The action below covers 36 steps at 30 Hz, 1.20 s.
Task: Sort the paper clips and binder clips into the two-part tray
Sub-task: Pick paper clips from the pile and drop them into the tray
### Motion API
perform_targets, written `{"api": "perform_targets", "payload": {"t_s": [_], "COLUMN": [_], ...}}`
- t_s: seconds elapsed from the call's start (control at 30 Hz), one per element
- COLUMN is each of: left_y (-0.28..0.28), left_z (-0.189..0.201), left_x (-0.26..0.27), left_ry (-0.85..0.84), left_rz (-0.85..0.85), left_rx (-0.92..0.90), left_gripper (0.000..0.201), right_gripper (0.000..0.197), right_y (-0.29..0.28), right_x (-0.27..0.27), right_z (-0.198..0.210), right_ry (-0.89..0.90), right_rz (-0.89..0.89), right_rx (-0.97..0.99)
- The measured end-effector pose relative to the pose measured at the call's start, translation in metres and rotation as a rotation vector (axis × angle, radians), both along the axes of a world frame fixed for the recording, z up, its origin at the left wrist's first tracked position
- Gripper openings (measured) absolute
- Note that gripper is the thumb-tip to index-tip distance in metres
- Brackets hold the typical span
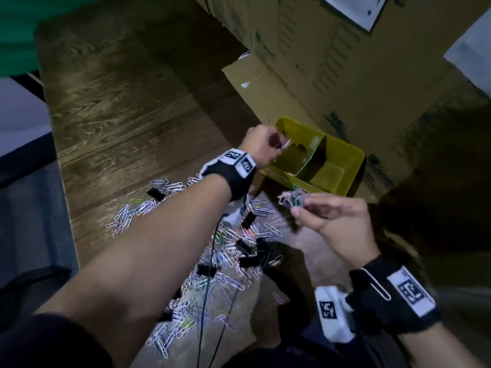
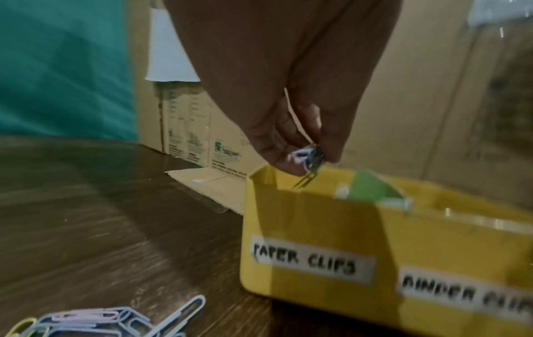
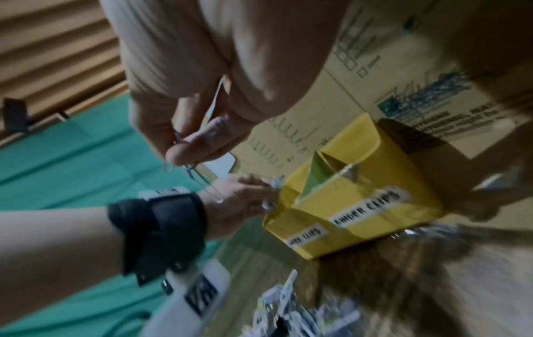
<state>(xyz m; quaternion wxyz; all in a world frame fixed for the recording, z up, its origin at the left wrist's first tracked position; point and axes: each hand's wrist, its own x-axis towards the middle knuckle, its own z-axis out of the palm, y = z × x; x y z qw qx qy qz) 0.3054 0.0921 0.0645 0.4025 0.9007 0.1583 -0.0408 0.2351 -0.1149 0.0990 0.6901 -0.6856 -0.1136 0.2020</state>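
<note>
Head view: wood-grain table (image 1: 111, 107) against cardboard boxes (image 1: 332, 49); each hand's grip pinches seemingly paper clips (image 1: 292, 200).

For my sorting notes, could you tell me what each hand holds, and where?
Left hand: paper clips, pinched at fingertips. Right hand: bunch of clips, likewise.

The bench (image 1: 127, 107) had a dark wood-grain top, streaked with glare where the light caught it, and dim elsewhere. Stacked brown cardboard boxes (image 1: 332, 57) stood along its far side, printed with small text and logos; one loose flap (image 1: 255, 81) lay flat on the wood. White paper sheets (image 1: 353, 9) were stuck on the boxes. A teal-green cloth (image 2: 63, 68) hung beyond the bench's left end. The right wrist view showed tan horizontal slats (image 3: 52, 45) above the cloth.
</note>
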Motion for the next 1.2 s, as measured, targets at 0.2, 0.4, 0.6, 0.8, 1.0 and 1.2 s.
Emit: {"api": "perform_targets", "payload": {"t_s": [0.2, 0.4, 0.6, 0.8, 1.0, 1.2], "left_y": [-0.024, -0.04, -0.028, -0.032, -0.064, -0.056], "left_z": [-0.029, -0.028, -0.03, -0.051, -0.069, -0.078], "left_x": [-0.006, -0.043, -0.099, -0.163, -0.175, -0.183], "left_ry": [0.15, 0.154, -0.256, 0.084, 0.366, 0.239], "left_rz": [-0.284, -0.411, -0.34, -0.209, -0.329, -0.295], "left_rx": [0.207, 0.27, 0.237, 0.307, 0.484, 0.432], "left_gripper": [0.027, 0.038, 0.024, 0.043, 0.054, 0.041], "right_gripper": [0.017, 0.019, 0.022, 0.029, 0.014, 0.011], "right_y": [0.016, 0.045, 0.065, 0.049, 0.019, -0.006], "right_x": [0.049, 0.098, 0.094, 0.058, 0.005, -0.02], "right_z": [0.023, -0.012, -0.047, -0.041, -0.061, -0.092], "right_ry": [-0.058, -0.135, -0.288, -0.539, -0.658, -0.469], "right_rz": [-0.127, -0.088, 0.207, 0.298, 0.386, 0.617], "right_rx": [-0.077, -0.475, -0.962, -0.725, -0.574, -0.786]}}
